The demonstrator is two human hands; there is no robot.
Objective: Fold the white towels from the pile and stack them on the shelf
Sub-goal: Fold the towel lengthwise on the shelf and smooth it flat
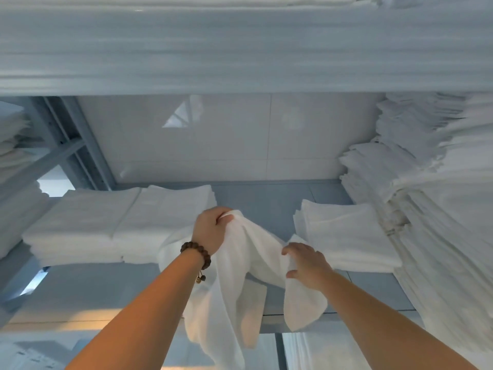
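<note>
Your left hand (212, 231) is raised in front of you, its fingers curled round a bunched corner of a white towel (256, 252). A bracelet (197, 253) of dark brown beads sits on that wrist, with two small beads dangling from it. Your right hand (306, 263) is a little lower and near the left, thumb and fingers pinching another part of the same towel. The cloth is unfolded and sags loosely between your hands. Two long tails hang down from them past the front edge of the shelf (256, 201).

The shelf's bare pale-blue board shows just beyond your hands. To the left of your left hand, a low stack (106, 225) of neatly folded white towels lies on the shelf, and the hanging cloth covers its near corner. To the right of your right hand lies a second folded stack (344, 236). Farther right a tall pile (432, 188) of white linen rises, its edges ragged and uneven. A small dark mark on that pile's edge, beside the second stack, is too blurred to read.

Beyond your hands stands a glossy white tiled wall (226, 140). Above them an upper level is packed with layered white linen (240, 49). Far to the left are a grey metal upright (72, 145) and more white stacks (13, 145). Below your right arm, more white cloth (320, 351) shows on a lower level.
</note>
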